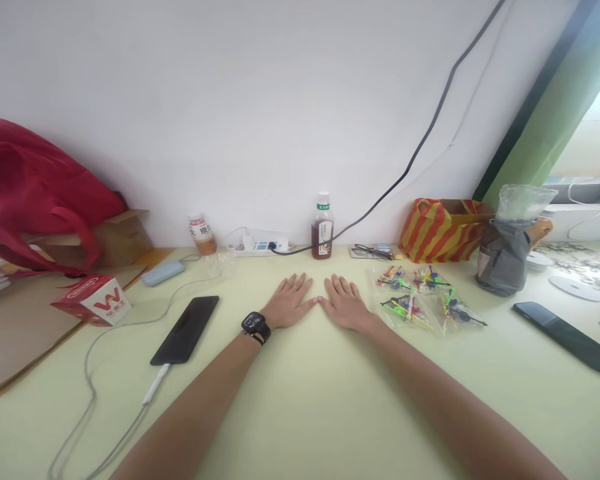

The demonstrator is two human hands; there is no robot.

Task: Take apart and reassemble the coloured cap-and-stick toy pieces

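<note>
A makeshift work desk in a plain room, likely a small office or home workspace: a pale green table (pixel 300 413) against a bare white wall, with a power strip (pixel 261 244) and a charging phone (pixel 186 330). Drink bottles (pixel 323 227), cardboard boxes (pixel 115 237) and a red bag (pixel 30 187) crowd its edges.

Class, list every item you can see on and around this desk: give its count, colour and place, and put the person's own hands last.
table: one, pale yellow-green, under everything
phone: one, black, left of the hands, cable plugged in
second phone: one, dark, far right
toy packets: several, clear with bright parts, right of the right hand
tea bottle: one, brown, by the wall
small bottle: one, orange, by the wall
power strip: one, white, by the wall
red bag: one, far left
striped bag: one, red-yellow, back right
watch: one, black, left wrist
left hand: flat, empty
right hand: flat, empty
</note>
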